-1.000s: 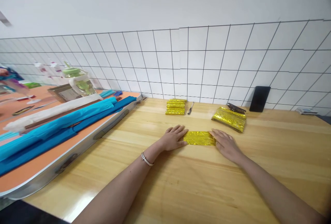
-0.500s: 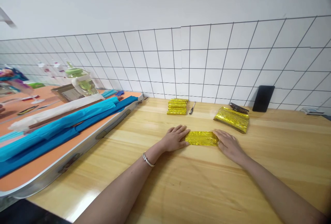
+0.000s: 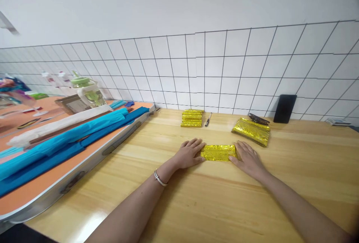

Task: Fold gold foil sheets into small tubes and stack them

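A folded strip of shiny gold foil paper (image 3: 218, 152) lies flat on the wooden table between my hands. My left hand (image 3: 189, 153) rests at its left end, fingers stretched out and thumb by the lower corner. At the right end lies my right hand (image 3: 247, 159), its fingers extended along the side and its thumb on the lower right part of the foil. Beyond them sits a pleated piece of gold foil (image 3: 192, 118), with a pen-like tool (image 3: 208, 119) beside it. A stack of gold foil sheets (image 3: 251, 131) lies further right, a black stapler-like item (image 3: 259, 118) at its back edge.
A dark phone (image 3: 285, 108) leans against the tiled wall. On the left, an orange-topped table (image 3: 36, 175) bears blue and white rolls of paper (image 3: 84, 134), a box (image 3: 73, 103) and a green-lidded bottle (image 3: 89, 91). Small cards (image 3: 338, 122) lie at the far right.
My right thumb has moved inward onto the lower right of the foil, and the right fingers have shifted slightly off its upper corner. My left hand stays at the left end.
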Tool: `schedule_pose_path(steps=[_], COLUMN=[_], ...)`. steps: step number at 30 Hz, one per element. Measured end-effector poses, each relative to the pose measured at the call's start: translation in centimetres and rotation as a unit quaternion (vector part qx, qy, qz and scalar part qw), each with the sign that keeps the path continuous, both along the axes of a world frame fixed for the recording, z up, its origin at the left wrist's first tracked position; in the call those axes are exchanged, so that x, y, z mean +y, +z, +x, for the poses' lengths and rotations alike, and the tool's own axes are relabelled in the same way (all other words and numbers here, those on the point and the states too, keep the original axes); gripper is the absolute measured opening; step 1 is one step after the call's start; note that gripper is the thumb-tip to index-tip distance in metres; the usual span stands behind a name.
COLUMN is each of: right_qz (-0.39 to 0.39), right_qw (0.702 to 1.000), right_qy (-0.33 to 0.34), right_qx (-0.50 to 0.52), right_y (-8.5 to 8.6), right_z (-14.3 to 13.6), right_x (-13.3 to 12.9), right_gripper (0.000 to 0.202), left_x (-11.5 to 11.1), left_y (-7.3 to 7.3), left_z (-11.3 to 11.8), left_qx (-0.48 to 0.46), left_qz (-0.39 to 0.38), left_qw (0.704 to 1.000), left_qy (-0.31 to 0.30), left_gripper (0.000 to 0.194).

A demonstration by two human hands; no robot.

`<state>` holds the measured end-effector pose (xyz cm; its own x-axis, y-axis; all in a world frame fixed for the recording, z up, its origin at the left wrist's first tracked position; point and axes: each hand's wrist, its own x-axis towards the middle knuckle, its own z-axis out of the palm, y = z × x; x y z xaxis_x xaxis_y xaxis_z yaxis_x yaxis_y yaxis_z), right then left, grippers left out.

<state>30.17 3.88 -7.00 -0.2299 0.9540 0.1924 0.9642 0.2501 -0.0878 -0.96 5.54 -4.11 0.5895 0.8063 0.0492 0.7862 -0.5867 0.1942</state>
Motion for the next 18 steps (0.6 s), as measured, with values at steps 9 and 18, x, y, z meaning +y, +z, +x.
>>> schedule_pose_path(steps=[9,18], right_qz=[0.054,0.064], right_qw=[0.989,0.966], right_qy=[0.045,0.056], right_qx=[0.132,0.246], right_y=[-0.3,1.4], right_z=[0.7,0.2], right_x=[0.8,-0.1], right_gripper=[0.048,0.014], left_x=[0.7,0.1], left_y=[-0.5,-0.3], left_z=[0.0,0.8], left_qx=[-0.115,-0.231], left_qz=[-0.019,-0.017], left_qw=[0.993,0.973], left_qy=[0.028,0.016], left_gripper=[0.085,0.089])
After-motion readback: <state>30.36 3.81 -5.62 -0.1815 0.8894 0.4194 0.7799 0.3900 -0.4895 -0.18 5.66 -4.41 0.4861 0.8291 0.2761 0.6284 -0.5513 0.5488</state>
